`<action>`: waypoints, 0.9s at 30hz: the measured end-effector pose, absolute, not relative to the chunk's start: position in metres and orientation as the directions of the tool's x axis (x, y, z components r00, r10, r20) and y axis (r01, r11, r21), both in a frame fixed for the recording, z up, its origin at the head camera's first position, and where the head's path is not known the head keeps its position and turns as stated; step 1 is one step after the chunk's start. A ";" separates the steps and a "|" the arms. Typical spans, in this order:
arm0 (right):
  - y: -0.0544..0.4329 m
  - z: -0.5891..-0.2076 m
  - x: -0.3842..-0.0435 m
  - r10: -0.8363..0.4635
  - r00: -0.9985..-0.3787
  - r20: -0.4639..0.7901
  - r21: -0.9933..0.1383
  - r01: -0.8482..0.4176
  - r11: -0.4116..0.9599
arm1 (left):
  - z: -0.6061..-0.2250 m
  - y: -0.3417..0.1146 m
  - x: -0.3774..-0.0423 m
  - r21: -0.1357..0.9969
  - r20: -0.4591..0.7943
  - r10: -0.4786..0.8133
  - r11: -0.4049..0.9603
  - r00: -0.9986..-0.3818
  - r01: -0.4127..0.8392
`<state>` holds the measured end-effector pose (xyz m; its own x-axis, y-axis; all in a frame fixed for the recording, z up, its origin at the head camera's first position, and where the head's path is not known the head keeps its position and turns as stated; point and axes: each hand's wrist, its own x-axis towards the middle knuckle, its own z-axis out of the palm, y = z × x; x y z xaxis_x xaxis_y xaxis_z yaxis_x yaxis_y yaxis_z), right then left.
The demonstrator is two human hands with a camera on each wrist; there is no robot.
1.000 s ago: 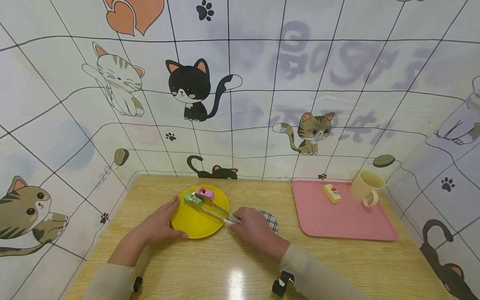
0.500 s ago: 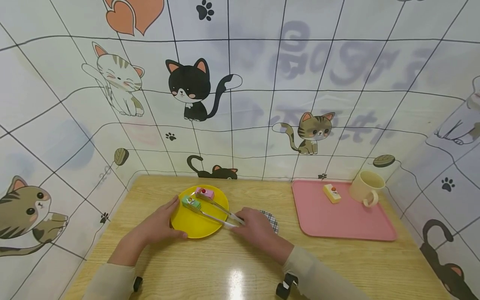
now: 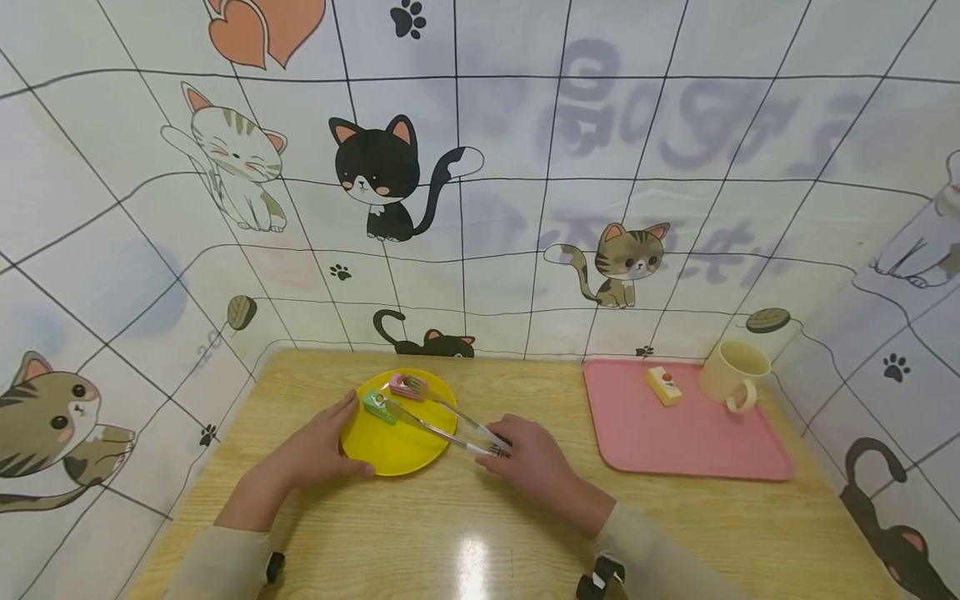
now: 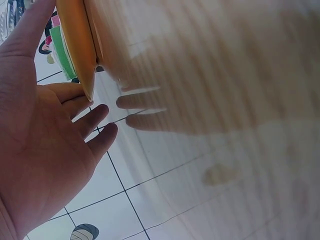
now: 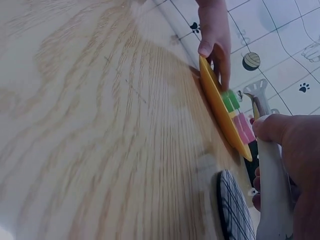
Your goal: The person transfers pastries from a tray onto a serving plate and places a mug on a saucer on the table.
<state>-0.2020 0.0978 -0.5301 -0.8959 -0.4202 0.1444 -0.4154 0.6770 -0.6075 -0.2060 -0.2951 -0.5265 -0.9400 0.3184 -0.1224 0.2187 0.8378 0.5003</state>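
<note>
My right hand [image 3: 528, 457] grips a pair of tongs [image 3: 442, 429] by their white handle; their two arms stand apart. The tong tips are at a small green cake piece [image 3: 377, 408] and a pink one [image 3: 402, 388], both on a yellow plate [image 3: 397, 454]. Whether the tips touch the cakes I cannot tell. My left hand [image 3: 318, 446] rests spread against the plate's left rim, thumb at the near side. In the left wrist view the plate [image 4: 80, 40] lies between thumb and fingers, with the last two fingers free of it.
A pink tray [image 3: 675, 446] on the right bears a yellow cake piece [image 3: 664, 387] and a cream mug [image 3: 733, 371]. In the right wrist view a plaid round mat [image 5: 235, 207] lies on the wooden table [image 5: 125, 125]. A cat-print curtain [image 3: 495, 217] borders the table.
The tongs have spread and drawn back to the right, away from the green cake, which sits slightly farther left. My right hand has moved right, over the plaid mat. My left hand stays put.
</note>
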 end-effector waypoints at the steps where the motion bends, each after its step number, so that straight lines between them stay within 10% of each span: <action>1: 0.102 -0.529 -0.201 -0.419 -0.897 0.142 -0.613 -0.412 0.674 | -0.526 -0.295 -0.206 0.498 -0.123 0.318 0.839 -0.940 0.219; 27: 0.256 -0.513 -0.169 -0.186 -0.947 0.262 -0.543 -0.304 0.783 | -0.530 -0.294 -0.208 0.499 -0.143 0.307 0.843 -0.941 0.200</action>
<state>-0.1687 0.2563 -0.5131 -0.9471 -0.1856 0.2620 -0.3036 0.7830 -0.5429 -0.2084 -0.2935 -0.5295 -0.9409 0.3072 -0.1429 0.1995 0.8434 0.4989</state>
